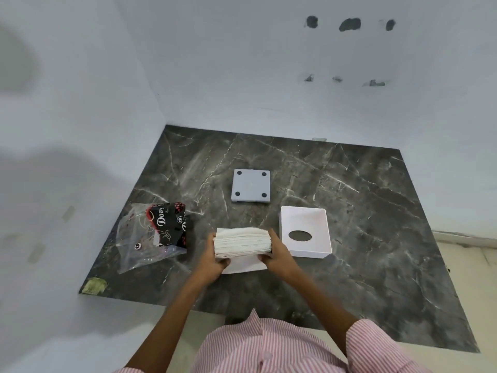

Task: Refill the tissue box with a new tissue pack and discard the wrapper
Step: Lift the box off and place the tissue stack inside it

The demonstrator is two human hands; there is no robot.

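Head view: a stack of tissues (242, 242) is gripped at its ends by the left hand (213, 261) and right hand (278, 254), between the empty wrapper (154, 234) and the upturned white box (305, 231) on the marble counter (363, 224).

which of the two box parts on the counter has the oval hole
The white box shell, lying open side up just right of the right hand. The grey base plate farther back has only four dark corner pads.
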